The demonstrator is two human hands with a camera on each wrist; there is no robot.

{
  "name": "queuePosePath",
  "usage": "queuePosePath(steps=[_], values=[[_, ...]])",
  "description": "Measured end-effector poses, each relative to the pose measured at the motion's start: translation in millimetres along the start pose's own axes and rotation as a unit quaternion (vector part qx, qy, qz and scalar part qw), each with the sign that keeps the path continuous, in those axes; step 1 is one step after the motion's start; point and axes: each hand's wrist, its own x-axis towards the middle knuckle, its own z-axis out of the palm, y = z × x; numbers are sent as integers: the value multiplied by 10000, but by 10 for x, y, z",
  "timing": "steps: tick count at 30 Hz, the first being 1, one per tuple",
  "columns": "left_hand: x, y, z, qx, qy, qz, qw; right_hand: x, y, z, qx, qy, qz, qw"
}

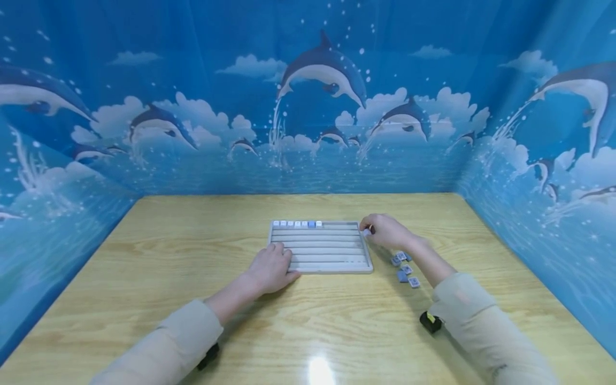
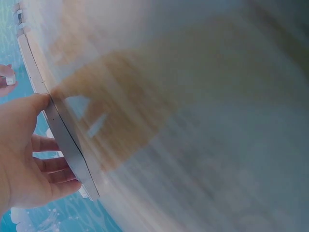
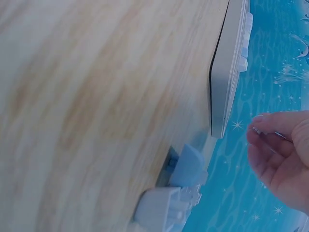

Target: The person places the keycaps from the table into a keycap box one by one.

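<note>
A pale grey keycap tray point(image 1: 327, 249) with long parallel ridges lies on the table. Along the left part of its far row sit several white keycaps point(image 1: 291, 224) and a blue keycap point(image 1: 311, 224). My left hand point(image 1: 272, 267) holds the tray's front left part, the thumb against the front wall point(image 2: 63, 130) and the other fingers bent over the frame. Just off the far right corner, my right hand point(image 1: 387, 231) pinches a small white keycap point(image 1: 367, 232) between thumb and fingertips; it also shows at the edge of the left wrist view.
Loose white keycaps point(image 1: 414, 282) and blue ones point(image 1: 402, 276) lie in a small group right of the tray, below my right forearm. A blue dolphin-print curtain point(image 1: 308, 160) stands behind the wooden table point(image 1: 313, 315) and on both sides.
</note>
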Motion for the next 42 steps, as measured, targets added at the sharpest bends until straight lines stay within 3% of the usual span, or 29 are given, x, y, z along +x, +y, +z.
queuePosePath(steps=[12, 20, 32, 37, 42], values=[[0, -6, -8, -48, -72, -49, 10000, 81, -75, 31, 16, 205, -91, 9997], [-2, 6, -26, -60, -182, -92, 9998, 146, -92, 49, -168, 330, -368, 9986], [19, -6, -13, -37, -155, -60, 9999, 307, -169, 44, -301, 88, 92, 9995], [11, 2, -29, -68, -177, -65, 9998, 407, -190, 74, -476, 292, -41, 9984], [4, 3, -27, -97, -103, -1, 9999, 512, -238, 121, -604, 26, -30, 9982]])
